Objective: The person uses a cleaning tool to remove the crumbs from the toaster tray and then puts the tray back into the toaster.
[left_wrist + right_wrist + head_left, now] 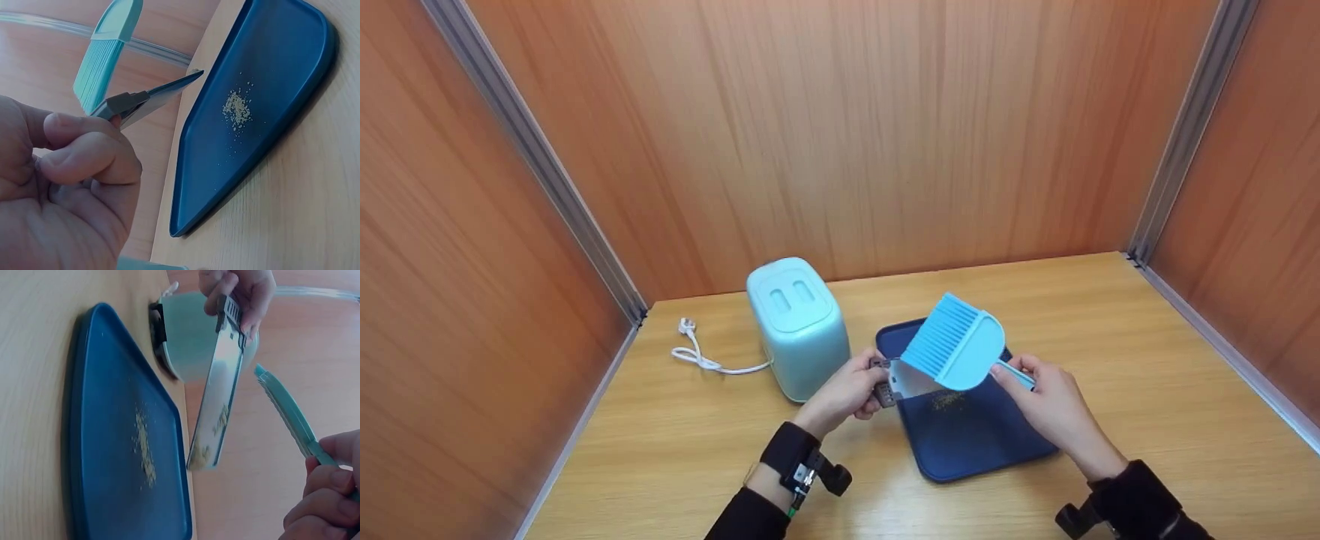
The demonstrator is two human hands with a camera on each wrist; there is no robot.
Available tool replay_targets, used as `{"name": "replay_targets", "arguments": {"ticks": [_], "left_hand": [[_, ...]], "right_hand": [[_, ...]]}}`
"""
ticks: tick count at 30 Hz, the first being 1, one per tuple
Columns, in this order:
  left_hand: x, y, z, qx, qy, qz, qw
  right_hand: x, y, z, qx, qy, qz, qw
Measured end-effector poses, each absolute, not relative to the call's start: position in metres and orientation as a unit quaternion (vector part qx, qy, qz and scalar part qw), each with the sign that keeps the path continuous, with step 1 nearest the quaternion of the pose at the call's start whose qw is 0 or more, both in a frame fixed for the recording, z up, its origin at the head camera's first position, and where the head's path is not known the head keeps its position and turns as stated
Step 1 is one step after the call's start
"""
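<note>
My left hand (840, 394) grips the grey end of a metal crumb tray (222, 377), held above a dark blue tray (982, 446). In the right wrist view some crumbs (199, 454) cling to the crumb tray's far end. A scattered pile of crumbs (237, 109) lies on the blue tray. My right hand (1057, 409) pinches the handle of a light blue brush (979, 352), whose bristles point up and left. In the head view the brush overlaps the crumb tray and hides part of it; the right wrist view shows a gap between them.
A light blue toaster (810, 364) stands left of the blue tray, close by my left hand. Its white cord (742, 370) runs left to a plug (687, 326). Wooden panels (885, 150) enclose the table (675, 450) at the back and sides.
</note>
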State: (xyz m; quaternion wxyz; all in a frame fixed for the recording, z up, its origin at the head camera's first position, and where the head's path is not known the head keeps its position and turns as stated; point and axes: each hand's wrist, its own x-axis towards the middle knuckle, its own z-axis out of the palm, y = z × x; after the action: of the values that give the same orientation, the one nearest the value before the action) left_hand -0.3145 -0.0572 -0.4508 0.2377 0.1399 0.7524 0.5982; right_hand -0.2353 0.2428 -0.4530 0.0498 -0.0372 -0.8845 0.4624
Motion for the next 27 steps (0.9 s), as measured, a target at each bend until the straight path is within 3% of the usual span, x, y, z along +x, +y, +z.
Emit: {"name": "replay_targets", "arguments": {"ticks": [9, 27], "left_hand": [[-0.315, -0.056, -0.449, 0.141, 0.752, 0.593, 0.252], [-0.315, -0.06, -0.45, 0.156, 0.747, 0.601, 0.236]], "right_hand": [[-0.239, 0.223, -0.457, -0.003, -0.887, 0.459, 0.055], [-0.243, 0.251, -0.473, -0.025, -0.933, 0.342, 0.111]]}}
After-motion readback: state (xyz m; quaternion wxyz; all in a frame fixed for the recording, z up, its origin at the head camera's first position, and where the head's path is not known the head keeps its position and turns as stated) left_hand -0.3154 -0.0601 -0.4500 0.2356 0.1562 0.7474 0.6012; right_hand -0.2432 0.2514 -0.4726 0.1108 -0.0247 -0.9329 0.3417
